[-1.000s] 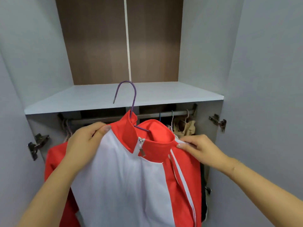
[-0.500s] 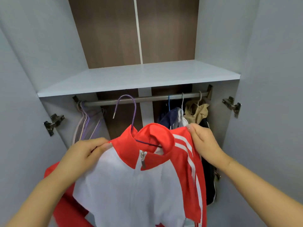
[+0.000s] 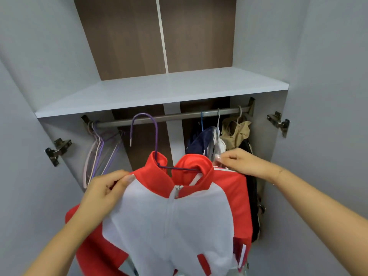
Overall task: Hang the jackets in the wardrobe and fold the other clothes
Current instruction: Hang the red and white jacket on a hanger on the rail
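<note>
Red-and-white zip jacket [image 3: 175, 216] on purple wire hanger [image 3: 157, 154], held up in front of open wardrobe, below rail. Left hand [image 3: 103, 193] grip pinches left shoulder seam; right hand [image 3: 242, 162] grip pinches right shoulder by collar. Hanger hook [image 3: 144, 124] stands upright, its crown level with hanging rail [image 3: 171, 117], apparently just in front, not over it; open end faces left. Bare rail stretch lies directly behind hook, between spare hangers [image 3: 99, 148] near left end and navy jacket [image 3: 201, 140] toward right end. Judgement: left hand nearer hook; lift, push back, lower.

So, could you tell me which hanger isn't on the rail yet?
The purple hanger inside the red-and-white jacket; its hook is below the rail, while the others hang from it.
</note>
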